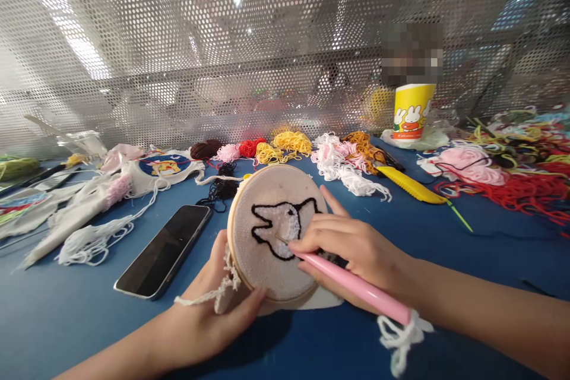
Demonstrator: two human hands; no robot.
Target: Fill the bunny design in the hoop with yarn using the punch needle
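My left hand [222,303] grips the lower left rim of a round embroidery hoop [234,202], tilted up from the table. White cloth [271,282] is stretched in it, bearing a black yarn outline [262,208] of a long-eared figure, partly filled with white loops. In my right hand [351,243] is a pink punch needle [356,282], held like a pen, its metal tip at the cloth inside the outline. White yarn [401,338] trails from the needle's back end. Part of the figure is hidden behind my right fingers.
A black phone [164,249] lies left of the hoop. Yarn bundles [291,142] line the back, below a perforated metal panel [267,29]. A yellow cutter [412,184], a yellow paper cup [414,110] and tangled red yarn [525,193] are to the right. Another embroidered piece [164,166] lies back left.
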